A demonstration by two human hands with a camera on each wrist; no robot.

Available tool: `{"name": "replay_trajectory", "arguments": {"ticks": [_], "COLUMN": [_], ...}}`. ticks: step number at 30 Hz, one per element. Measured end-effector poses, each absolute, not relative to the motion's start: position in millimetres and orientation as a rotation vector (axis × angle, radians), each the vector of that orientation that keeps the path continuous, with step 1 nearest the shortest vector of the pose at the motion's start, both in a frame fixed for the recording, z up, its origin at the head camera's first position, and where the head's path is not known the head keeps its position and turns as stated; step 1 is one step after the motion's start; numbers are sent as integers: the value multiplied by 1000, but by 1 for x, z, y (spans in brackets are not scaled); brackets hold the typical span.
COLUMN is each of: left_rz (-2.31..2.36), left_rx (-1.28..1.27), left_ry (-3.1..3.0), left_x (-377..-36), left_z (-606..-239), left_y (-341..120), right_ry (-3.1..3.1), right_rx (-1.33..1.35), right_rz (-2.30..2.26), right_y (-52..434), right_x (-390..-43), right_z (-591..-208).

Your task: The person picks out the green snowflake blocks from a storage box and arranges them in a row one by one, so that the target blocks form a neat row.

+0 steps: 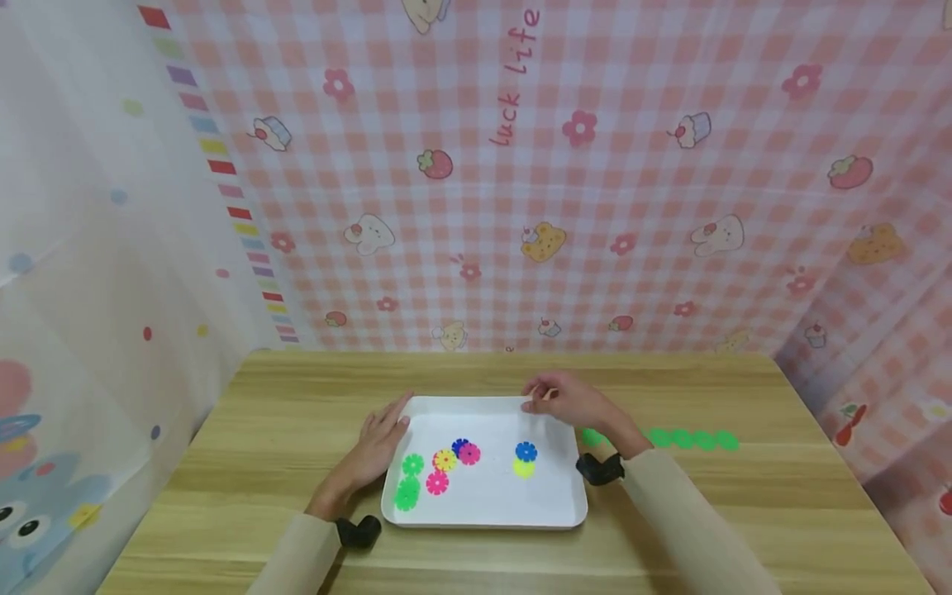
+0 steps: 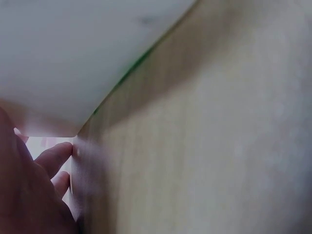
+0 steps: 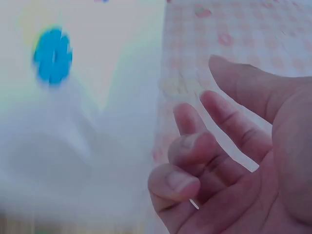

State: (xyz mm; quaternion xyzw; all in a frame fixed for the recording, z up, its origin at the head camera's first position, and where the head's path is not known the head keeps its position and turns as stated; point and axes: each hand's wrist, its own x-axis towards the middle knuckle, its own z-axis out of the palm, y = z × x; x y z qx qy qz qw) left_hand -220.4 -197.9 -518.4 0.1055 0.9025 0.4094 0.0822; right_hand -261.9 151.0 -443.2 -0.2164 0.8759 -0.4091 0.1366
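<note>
A white rectangular tray (image 1: pixel 487 502) rests on the wooden table with several coloured notched plastic discs in it. Along its far left corner lies my left hand (image 1: pixel 378 442), fingers stretched out against the outside of the rim. My right hand (image 1: pixel 571 402) hovers over the far right corner, its fingers loosely bent around nothing, as the right wrist view confirms. Nearest to it in the tray, a blue disc (image 1: pixel 526 451) overlaps a yellow disc (image 1: pixel 524 469). To the left are green discs (image 1: pixel 406 494), a pink disc (image 1: pixel 437 483), and a yellow, dark blue and pink cluster (image 1: pixel 446 460).
A row of green discs (image 1: pixel 693 439) lies on the table (image 1: pixel 773 504) right of the tray, partly behind my right forearm. Behind the table hangs a pink checked curtain (image 1: pixel 506 198). Each wrist wears a black camera mount (image 1: pixel 599 469).
</note>
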Motion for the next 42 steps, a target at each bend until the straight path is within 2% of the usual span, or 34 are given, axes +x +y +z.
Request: {"name": "replay_trajectory", "arguments": {"ticks": [9,18,25,31,42], "left_rz": [1216,1222,1242,1251,1261], "left_rx": [326,341,401,412,401], "left_ry": [2704,2703,2713,2713,2710], "left_x": [-222,-223,-223,-223,-222], "left_z": [-522,-521,-522,-521,-520], "left_y": [-197,-197,-198,-198,-197], "right_ry": [2386,2333,2355,2488,2575], "right_rx": [-764,-710,-721,-778,-760], "right_rz": [-1111,-1057,-1022,-787,-693], "right_y": [76,24,2,-11,-15], "right_x": [-261,-260,-258,-252,-245], "right_z": [-453,-475,-488,-492,-494]}}
